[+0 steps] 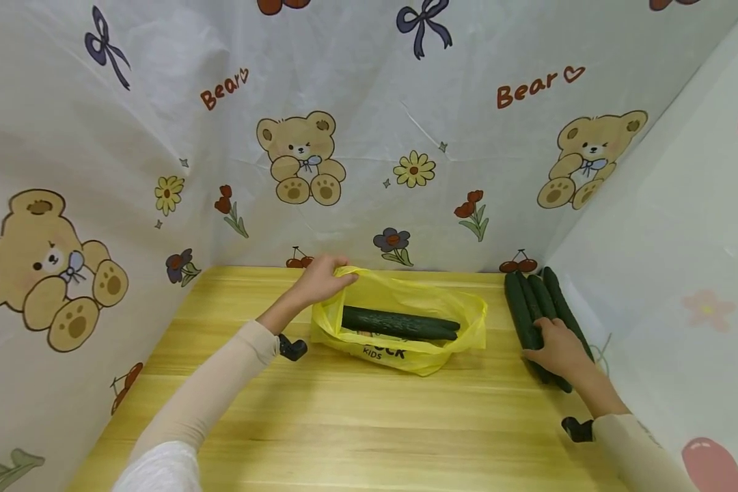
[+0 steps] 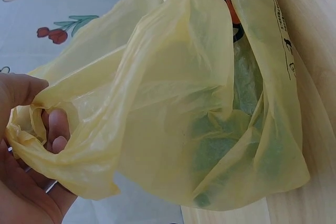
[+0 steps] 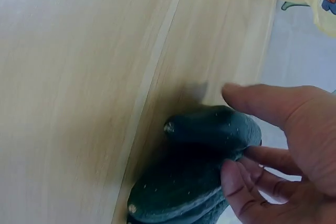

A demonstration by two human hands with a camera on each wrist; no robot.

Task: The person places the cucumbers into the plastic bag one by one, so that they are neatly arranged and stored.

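My left hand (image 1: 321, 280) pinches the rim of a yellow plastic bag (image 1: 396, 290) at its left end, with a finger through the handle loop in the left wrist view. Dark green cucumbers (image 1: 400, 322) lie lengthwise inside the open-mouthed bag. At the far right, my right hand (image 1: 559, 348) is over a row of several cucumbers (image 1: 519, 304). In the right wrist view its thumb (image 3: 257, 98) stands apart from the nearest cucumber (image 3: 212, 129), while the fingertips reach between that one and its neighbour.
The wooden tabletop (image 1: 369, 424) carries the bag in the middle and the loose cucumbers near the right wall. A white sheet with printed bears (image 1: 304, 160) hangs behind and along both sides. Black wrist devices (image 1: 292, 348) sit at both wrists.
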